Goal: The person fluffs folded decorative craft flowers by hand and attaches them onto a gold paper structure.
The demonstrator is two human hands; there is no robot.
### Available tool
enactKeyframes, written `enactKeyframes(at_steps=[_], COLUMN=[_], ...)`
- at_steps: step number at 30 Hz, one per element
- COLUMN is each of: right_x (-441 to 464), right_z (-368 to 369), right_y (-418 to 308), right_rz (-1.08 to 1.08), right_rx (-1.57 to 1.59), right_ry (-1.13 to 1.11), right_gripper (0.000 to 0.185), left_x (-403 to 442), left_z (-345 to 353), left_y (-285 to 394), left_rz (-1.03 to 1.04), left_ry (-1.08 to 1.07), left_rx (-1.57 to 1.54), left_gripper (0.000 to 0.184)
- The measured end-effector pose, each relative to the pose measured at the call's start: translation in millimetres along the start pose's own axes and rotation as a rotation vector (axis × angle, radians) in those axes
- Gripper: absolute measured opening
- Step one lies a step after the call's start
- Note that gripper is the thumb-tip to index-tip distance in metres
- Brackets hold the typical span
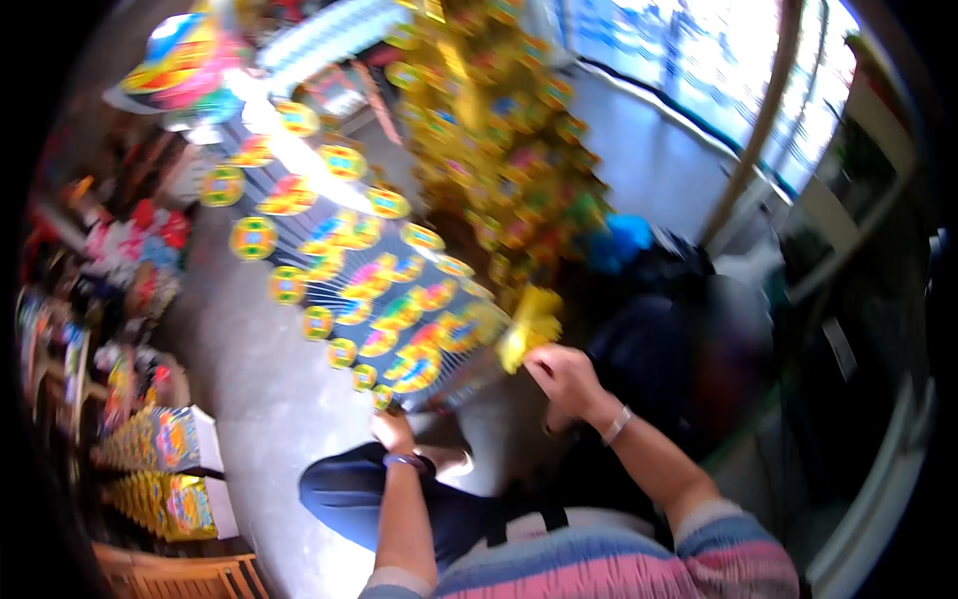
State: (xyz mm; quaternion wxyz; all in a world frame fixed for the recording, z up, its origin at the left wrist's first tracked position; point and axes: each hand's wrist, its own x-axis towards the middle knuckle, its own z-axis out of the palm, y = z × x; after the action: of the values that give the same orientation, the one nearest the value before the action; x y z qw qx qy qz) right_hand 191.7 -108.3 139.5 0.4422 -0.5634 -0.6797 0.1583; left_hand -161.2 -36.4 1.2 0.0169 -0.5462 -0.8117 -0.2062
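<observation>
A long, dark strip of colourful printed packaging stretches from the upper left down to my left hand, whose fingers are closed on its lower end. Beside the strip's lower right corner, my right hand pinches a crumpled yellow piece. Whether the yellow piece touches the strip cannot be made out. Behind it hangs a big bunch of shiny yellow printed packets. Motion blurs the print, and the fingertips of my left hand are partly hidden.
Boxes of packets stand at the lower left, above a wooden slatted piece. Colourful goods line the left side. Dark bags and a blue bag lie at the right, near a metal frame. My bent knee is below the strip.
</observation>
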Motion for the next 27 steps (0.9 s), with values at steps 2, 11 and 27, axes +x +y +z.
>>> enactKeyframes(at_steps=[2,11,27], right_x=[2,-24,-201], right_z=[-8,-88,-120], right_y=[1,-27,287], right_rz=[0.024,-0.165,0.586], right_rx=[0.042,0.081,-0.554], right_ry=[0.019,0.405,0.304], right_gripper=[0.013,0.006,0.035], left_x=[3,17,25], left_z=[2,3,10], left_y=[-4,-5,-12], left_rz=[0.061,0.158,0.212], left_ry=[-0.017,-0.092,-0.114], left_rx=[0.132,0.193,0.218], left_gripper=[0.028,0.028,0.025])
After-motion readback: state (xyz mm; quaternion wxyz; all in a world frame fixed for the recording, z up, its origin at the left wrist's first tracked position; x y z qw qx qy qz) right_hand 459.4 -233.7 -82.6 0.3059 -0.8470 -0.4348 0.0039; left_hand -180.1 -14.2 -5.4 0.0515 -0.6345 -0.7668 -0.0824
